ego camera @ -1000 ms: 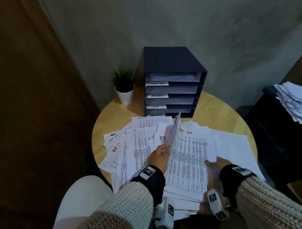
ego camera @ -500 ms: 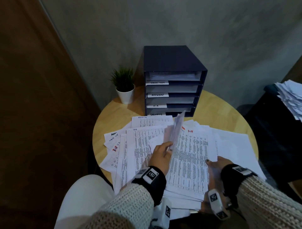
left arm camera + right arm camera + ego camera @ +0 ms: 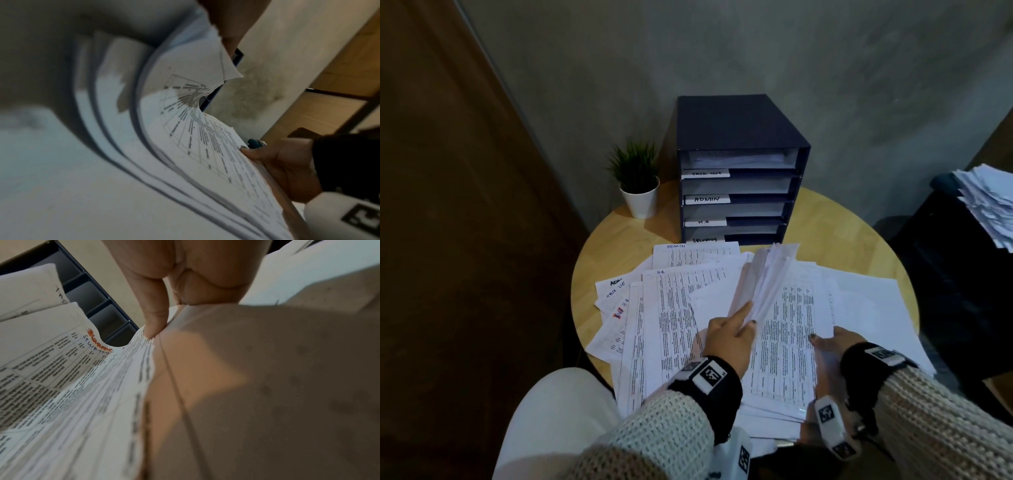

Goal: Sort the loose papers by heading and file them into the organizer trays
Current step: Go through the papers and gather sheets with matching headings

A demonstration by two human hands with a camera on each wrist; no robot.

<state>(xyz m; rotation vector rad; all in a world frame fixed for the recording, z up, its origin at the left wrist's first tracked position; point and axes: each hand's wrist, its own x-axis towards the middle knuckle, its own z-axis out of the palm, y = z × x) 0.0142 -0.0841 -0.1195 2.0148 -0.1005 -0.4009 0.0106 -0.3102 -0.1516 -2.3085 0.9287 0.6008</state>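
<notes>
Papers [image 3: 674,329] lie spread in overlapping layers over the near half of the round wooden counter [image 3: 619,240], and some reach past its near edge. At the far left edge of the counter a small green plant stands in a white pot [image 3: 641,200]. Just beside it to the right, at the far edge against the wall, stands the dark organizer [image 3: 739,137]; its trays carry white labels, and ADMIN and H.R can be read. The left hand [image 3: 729,339] is over the middle of the pile, and its fingers [image 3: 741,313] are clamped on a few lifted sheets [image 3: 767,281], which stand up tilted above the flat ones. To the right, the right hand [image 3: 828,346] holds the right side of a printed stack [image 3: 784,356] near the near edge: its thumb lies on top and the other fingers are underneath. A handwritten heading that looks like SECURITY shows on one sheet in the right wrist view. Well apart, off the counter on the far right, another heap of papers [image 3: 986,202] rests on dark furniture.
</notes>
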